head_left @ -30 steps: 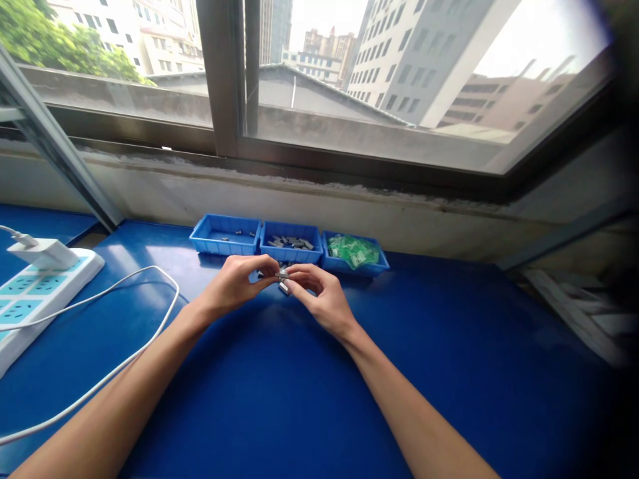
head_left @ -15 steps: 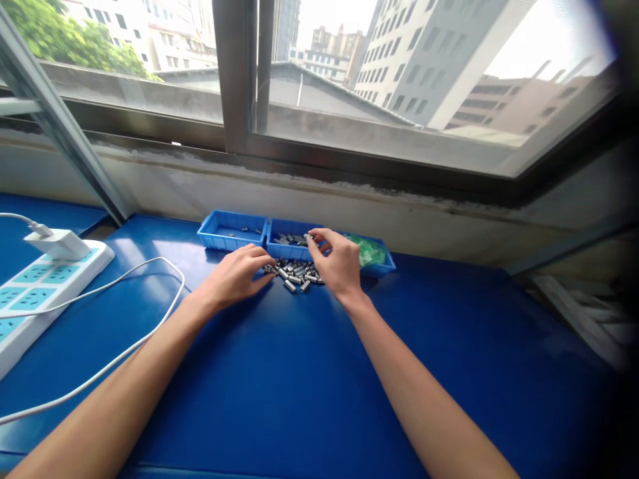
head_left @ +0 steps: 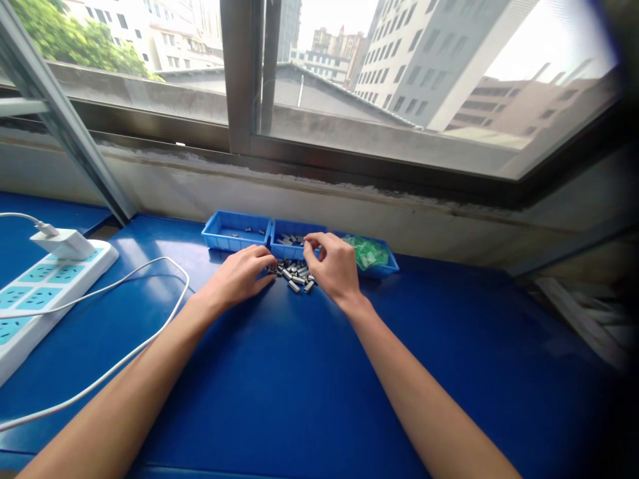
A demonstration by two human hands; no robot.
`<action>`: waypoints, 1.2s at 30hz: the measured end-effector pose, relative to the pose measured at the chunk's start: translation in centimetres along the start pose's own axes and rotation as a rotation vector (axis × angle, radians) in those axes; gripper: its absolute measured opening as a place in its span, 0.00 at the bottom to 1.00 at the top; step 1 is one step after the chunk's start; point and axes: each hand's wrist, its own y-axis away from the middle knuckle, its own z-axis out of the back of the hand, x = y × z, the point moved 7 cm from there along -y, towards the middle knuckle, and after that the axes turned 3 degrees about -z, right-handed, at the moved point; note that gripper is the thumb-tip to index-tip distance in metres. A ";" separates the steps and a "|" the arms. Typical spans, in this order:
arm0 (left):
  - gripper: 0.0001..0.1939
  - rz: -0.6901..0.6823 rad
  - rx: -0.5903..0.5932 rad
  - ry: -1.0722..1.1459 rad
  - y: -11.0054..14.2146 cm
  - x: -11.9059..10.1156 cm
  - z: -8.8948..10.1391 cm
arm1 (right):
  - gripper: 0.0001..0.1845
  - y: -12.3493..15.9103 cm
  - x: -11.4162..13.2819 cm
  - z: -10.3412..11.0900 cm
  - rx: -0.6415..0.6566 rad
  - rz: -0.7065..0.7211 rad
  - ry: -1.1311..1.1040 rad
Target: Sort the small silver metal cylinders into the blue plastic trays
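Note:
Small metal cylindrical pieces [head_left: 298, 272] lie in a loose pile on the blue table. My left hand [head_left: 243, 274] rests at the pile's left edge, thumb and fingers apart, the fingertips close to the nearest pieces. Over the front of the middle blue bin [head_left: 279, 251] is my right hand [head_left: 333, 266], its thumb and index finger drawn together in a pinch. Whatever is between those fingertips is too small to make out. Several similar metal pieces [head_left: 288, 239] lie inside that bin, partly hidden by the right hand.
A left blue bin [head_left: 219, 241] holds a few small pieces. The right blue bin [head_left: 382, 271] contains green plastic packets [head_left: 368, 253]. On the left are a white power strip [head_left: 102, 261], a charger [head_left: 64, 244] and a looping white cable [head_left: 180, 293]. A window wall stands behind.
My right hand has shifted slightly left and down at the middle bin, and the grey piece seen at its fingertips no longer shows clearly. My left hand keeps its pose by the pile.

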 end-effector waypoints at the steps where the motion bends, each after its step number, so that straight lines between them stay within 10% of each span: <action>1: 0.11 0.023 -0.002 -0.012 0.0 0.1 0.0 | 0.10 0.6 0.2 0.0 0.007 0.009 -0.030; 36: 0.11 0.389 -0.249 0.598 0.0 1.8 0.3 | 0.08 5.1 -0.9 -0.5 0.117 -0.099 -0.313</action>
